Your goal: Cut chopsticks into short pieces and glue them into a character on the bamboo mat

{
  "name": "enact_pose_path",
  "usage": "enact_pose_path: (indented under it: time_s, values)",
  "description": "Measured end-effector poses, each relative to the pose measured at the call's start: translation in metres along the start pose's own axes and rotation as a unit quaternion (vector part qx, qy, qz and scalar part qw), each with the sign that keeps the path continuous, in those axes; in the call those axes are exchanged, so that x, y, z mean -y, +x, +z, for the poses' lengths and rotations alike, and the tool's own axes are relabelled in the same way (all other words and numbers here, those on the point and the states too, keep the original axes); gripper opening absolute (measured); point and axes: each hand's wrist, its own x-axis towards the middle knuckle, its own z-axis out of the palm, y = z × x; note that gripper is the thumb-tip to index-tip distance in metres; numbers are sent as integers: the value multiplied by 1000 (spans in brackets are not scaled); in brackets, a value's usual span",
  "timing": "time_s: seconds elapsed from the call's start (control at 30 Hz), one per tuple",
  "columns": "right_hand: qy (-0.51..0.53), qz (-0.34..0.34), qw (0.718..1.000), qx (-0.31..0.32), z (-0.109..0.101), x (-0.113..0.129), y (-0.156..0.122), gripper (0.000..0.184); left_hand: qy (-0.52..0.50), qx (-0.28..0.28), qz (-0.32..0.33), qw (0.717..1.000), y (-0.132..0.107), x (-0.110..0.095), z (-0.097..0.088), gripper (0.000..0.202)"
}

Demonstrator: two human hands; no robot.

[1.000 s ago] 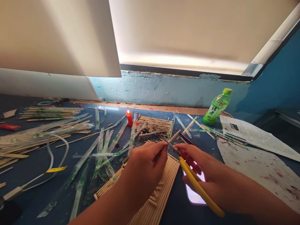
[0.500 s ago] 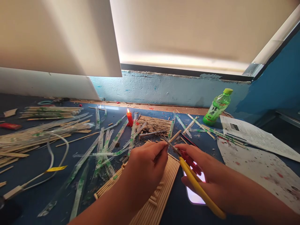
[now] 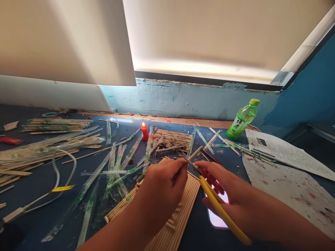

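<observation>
My left hand (image 3: pixel 164 181) is closed in a pinch around a thin wooden stick (image 3: pixel 195 152), whose far end points up and to the right past the fingertips. In my right hand (image 3: pixel 230 188) are yellow-handled scissors (image 3: pixel 225 219). Their metal blades meet the stick just beyond my left fingertips; whether they bite into it is too small to tell. Under both hands lies a panel of wooden sticks laid side by side (image 3: pixel 187 205), with several short cut pieces (image 3: pixel 170 226) on top. My left wrist and forearm hide part of this panel.
A lit red candle (image 3: pixel 144 132) burns behind my left hand, near a dark stick panel (image 3: pixel 174 137). Clear green-printed wrappers (image 3: pixel 115 167) litter the table. A glowing phone (image 3: pixel 218 221) lies under my right hand. A green bottle (image 3: pixel 242 120), papers (image 3: pixel 290 184) and a white cable (image 3: pixel 56 167) surround the work.
The stick now shows more plainly between the blades, and the scissors have shifted very slightly. Otherwise both hands keep nearly the same place.
</observation>
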Motion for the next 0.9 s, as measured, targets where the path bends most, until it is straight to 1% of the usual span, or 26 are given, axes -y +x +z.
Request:
enact_pose_path:
  time_s: [0.4, 0.47, 0.57, 0.63, 0.7, 0.77, 0.83, 0.87, 0.9]
  values:
    - [11, 11, 1000, -21, 4, 5, -1, 59, 19, -3, 37, 999, -1, 6, 1, 22]
    - [20, -4, 1000, -14, 5, 10, 1, 51, 23, -2, 41, 999, -2, 7, 1, 21]
    - [31, -21, 999, -4, 7, 17, 4, 31, 25, -5, 45, 999, -2, 8, 2, 21]
    - [33, -24, 999, -10, 9, 19, 5, 19, 21, -8, 45, 999, -2, 8, 2, 20]
    - [29, -26, 999, -16, 10, 18, 6, 11, 11, -11, 38, 999, -2, 6, 2, 19]
    - [22, -31, 999, -17, 9, 16, 7, 8, -12, -14, 9, 1000, -1, 4, 0, 19]
    - [23, -34, 999, -14, 8, 12, 9, 10, -84, 5, -59, 995, 2, 1, -2, 24]
    - [29, -33, 999, -8, 8, 11, 10, 14, -145, 23, -103, 984, 4, 0, -3, 26]
    - [39, -29, 999, -1, 7, 10, 11, 18, -219, 45, -148, 964, 6, 0, -3, 28]
